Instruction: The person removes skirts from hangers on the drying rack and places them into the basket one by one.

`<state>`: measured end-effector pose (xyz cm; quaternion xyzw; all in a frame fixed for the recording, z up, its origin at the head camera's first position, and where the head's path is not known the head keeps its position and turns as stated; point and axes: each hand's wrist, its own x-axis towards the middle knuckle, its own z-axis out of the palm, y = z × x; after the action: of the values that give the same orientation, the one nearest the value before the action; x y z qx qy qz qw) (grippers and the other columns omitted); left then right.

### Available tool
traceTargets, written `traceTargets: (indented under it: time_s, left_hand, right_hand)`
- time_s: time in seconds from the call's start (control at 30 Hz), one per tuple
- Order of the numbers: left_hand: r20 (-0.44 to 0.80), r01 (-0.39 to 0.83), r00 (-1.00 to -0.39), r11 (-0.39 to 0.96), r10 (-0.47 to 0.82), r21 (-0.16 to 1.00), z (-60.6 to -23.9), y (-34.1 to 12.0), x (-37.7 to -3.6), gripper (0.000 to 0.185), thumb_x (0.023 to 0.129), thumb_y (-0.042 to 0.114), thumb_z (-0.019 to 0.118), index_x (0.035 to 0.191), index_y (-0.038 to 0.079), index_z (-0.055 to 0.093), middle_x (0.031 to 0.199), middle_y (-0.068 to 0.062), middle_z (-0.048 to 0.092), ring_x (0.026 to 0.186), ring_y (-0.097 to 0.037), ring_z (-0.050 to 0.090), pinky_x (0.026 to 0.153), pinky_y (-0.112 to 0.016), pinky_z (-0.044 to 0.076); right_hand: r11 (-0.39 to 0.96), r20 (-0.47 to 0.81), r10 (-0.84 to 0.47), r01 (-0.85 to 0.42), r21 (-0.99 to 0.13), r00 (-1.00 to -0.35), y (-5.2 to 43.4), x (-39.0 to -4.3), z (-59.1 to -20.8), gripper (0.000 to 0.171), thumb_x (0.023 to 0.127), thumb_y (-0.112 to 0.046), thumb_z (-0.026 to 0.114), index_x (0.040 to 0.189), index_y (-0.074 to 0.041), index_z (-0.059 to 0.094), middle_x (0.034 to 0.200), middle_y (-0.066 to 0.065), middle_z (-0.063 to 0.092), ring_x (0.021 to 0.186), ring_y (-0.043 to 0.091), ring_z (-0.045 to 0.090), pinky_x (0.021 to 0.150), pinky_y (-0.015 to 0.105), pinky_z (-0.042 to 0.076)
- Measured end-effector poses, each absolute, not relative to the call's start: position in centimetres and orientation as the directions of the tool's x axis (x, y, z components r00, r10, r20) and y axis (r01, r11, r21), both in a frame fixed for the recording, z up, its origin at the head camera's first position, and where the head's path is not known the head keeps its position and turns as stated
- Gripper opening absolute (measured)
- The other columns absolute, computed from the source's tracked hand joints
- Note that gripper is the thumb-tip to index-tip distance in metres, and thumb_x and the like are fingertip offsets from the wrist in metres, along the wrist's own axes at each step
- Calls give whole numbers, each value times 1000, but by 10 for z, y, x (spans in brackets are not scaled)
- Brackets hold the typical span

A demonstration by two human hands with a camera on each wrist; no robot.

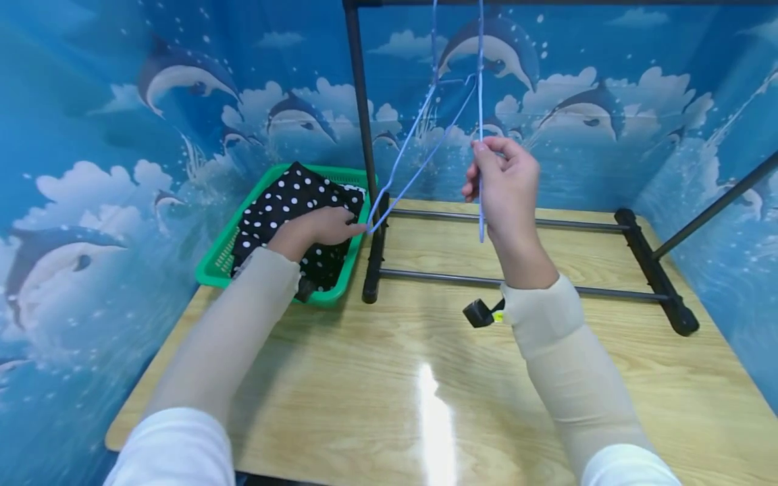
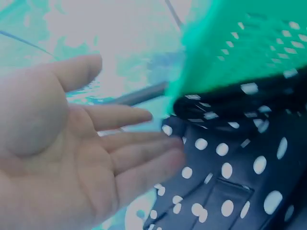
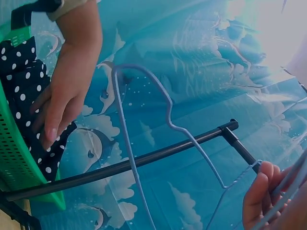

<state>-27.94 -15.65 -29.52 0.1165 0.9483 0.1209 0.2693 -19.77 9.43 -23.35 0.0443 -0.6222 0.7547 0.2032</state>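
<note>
**Hands at a green basket and a blue wire hanger**

Seen from the head camera, left to right across a wooden desk (image 1: 389,378) ringed by blue dolphin-print walls (image 1: 91,169).

Far left, on the desk's back corner: a green plastic basket (image 1: 213,266) holding a black garment with white polka dots (image 1: 286,199), folded loosely and filling most of the basket.

Left hand (image 1: 322,226) resting flat on the garment at the basket's right edge, fingers straight and relaxed, grip apart, clasping nothing. In the left wrist view, open palm (image 2: 57,158) just beside the dotted cloth (image 2: 230,177) and the basket's green mesh wall (image 2: 249,43).

Just right of the basket: a black metal clothes rack (image 1: 365,155), upright post rising out of frame, base bars lying across the desk.

Centre: a pale blue wire hanger (image 1: 419,145) hanging from the rack's top bar, lower corner reaching down to the left hand's fingertips.

Right hand (image 1: 501,179) raised above the desk, fingers and thumb pinched together on the hanger's wire, grip clamped on it. In the right wrist view, fingertips (image 3: 261,191) curled around the thin wire (image 3: 144,91).
</note>
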Motion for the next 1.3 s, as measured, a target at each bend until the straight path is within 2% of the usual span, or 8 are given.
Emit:
traceTargets:
  time_s: [0.13,0.27,0.33,0.4,0.5,0.8,1.03,1.3]
  left_hand:
    - [-428,160,-853,930,299,331,-292,-158,-264,64,105,42,35,153,1,23,154,-20,30,139,-34,33,111,-49,31]
    - [-327,184,-881,884,343,431,-296,-158,-243,60,105,42,37,149,2,31,120,-20,54,96,-29,56,86,-44,46]
    - [-271,214,-887,853,373,476,-297,-154,-231,61,104,40,39,149,0,30,120,-20,55,101,-30,56,89,-44,45]
    - [-236,231,-893,839,384,493,-299,-150,-221,62,104,41,41,151,2,28,134,-20,50,121,-34,50,103,-47,39]
    - [-184,250,-910,846,372,471,-303,-143,-212,66,104,40,42,155,8,16,159,-13,22,147,-38,7,117,-53,9]
    - [-80,220,-959,895,271,387,-319,-145,-207,67,103,40,43,157,21,10,159,-20,16,144,-48,3,113,-64,2]
    - [-34,207,-974,934,226,292,-317,-155,-206,62,104,45,34,157,32,4,161,-20,5,144,-50,-3,109,-70,0]
    - [-15,187,-980,938,200,290,-316,-166,-208,58,104,50,25,157,34,5,161,-19,-2,143,-49,-10,107,-71,-6]
  right_hand:
    - [-147,308,239,-348,-926,-921,92,-200,-234,16,98,-15,59,101,0,60,62,5,58,43,11,54,45,21,48]
    - [-141,275,220,-310,-940,-936,93,-200,-236,18,98,-17,59,104,0,58,64,6,58,45,11,55,48,22,51]
    - [-136,269,215,-301,-944,-939,95,-200,-237,18,97,-19,60,103,-2,59,64,6,58,47,12,55,50,23,52]
    - [-131,270,210,-301,-945,-939,97,-199,-239,18,97,-19,60,103,-2,59,64,6,59,48,12,56,51,23,52]
    - [-118,280,209,-308,-944,-937,100,-198,-241,16,97,-18,60,101,-3,59,65,5,59,50,12,57,50,23,51]
    - [-9,315,230,-326,-945,-921,112,-187,-250,17,98,-19,58,104,-4,62,81,7,61,72,15,60,57,20,51]
    - [196,352,262,-307,-931,-899,136,-176,-260,26,103,-24,49,120,-6,57,106,1,57,100,15,55,84,26,45]
    - [481,326,161,-215,-850,-931,169,-172,-277,47,104,-32,43,143,-7,42,141,11,45,130,23,41,107,43,34]
